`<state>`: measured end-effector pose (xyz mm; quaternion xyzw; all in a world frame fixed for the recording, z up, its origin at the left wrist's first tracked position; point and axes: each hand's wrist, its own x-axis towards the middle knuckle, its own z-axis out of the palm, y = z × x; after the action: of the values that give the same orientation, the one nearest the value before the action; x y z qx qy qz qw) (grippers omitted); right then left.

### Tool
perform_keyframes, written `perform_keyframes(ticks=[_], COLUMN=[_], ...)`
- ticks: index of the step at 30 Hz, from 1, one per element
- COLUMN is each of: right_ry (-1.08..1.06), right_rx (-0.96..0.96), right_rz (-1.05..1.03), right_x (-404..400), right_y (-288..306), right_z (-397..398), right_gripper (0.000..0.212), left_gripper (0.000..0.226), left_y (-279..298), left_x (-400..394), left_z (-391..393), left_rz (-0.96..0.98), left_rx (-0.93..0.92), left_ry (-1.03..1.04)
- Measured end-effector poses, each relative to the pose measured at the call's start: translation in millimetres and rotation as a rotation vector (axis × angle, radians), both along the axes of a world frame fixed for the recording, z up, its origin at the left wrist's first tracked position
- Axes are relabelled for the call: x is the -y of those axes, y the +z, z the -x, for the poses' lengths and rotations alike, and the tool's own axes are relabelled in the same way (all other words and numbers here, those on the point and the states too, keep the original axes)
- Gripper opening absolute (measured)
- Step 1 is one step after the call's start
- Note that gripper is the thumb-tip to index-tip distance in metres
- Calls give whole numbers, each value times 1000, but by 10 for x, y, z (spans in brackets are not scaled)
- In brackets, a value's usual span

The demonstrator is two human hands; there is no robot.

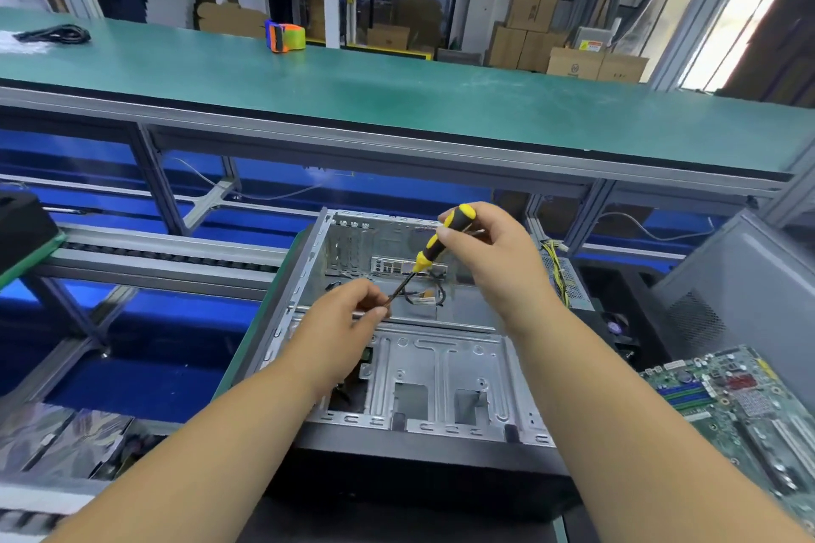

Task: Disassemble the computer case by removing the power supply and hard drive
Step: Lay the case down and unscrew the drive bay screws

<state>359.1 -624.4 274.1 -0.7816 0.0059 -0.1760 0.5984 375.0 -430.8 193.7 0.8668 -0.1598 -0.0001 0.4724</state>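
Observation:
An open grey computer case (441, 375) lies on its side in front of me, its inside mostly bare metal with a few loose wires at the far wall. My right hand (494, 260) grips the yellow-and-black handle of a screwdriver (430, 254) above the case. My left hand (348, 313) pinches the screwdriver's dark shaft near its tip, over the case's middle rail. Whether the tip touches a screw is hidden by my fingers. A metal drive bracket fills the near half of the case. A power supply with yellow wires (566, 278) sits just right of the case.
A green motherboard (741, 401) lies at the right, with a grey case panel (741, 278) behind it. Silver antistatic bags (57, 441) rest at the lower left. A raised green shelf (397, 93) holds an orange tape dispenser (284, 35) and a black cable (53, 33).

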Motion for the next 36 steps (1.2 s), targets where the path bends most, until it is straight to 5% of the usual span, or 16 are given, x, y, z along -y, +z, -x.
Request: perform_keyframes(ticks=[5,12,23,36], right_ry=[-31,-333,-518,-363], right_rx=[-91,9,18,-47], right_rz=[-242,-405,-259,-218], right_x=[500,1506,2550,2447], right_y=[-49,-90,-415,-361], right_z=[193,665,1288,1089], right_gripper=[13,20,12,16], left_gripper=[13,10,9,14], left_y=[281,404,188,185], left_x=[518,1499,2860,2546], left_z=[89,224,638,490], left_rz=[71,-22,-826,-655], left_rx=[37,-33,253,169], left_ry=[-125,-257,-753,-594])
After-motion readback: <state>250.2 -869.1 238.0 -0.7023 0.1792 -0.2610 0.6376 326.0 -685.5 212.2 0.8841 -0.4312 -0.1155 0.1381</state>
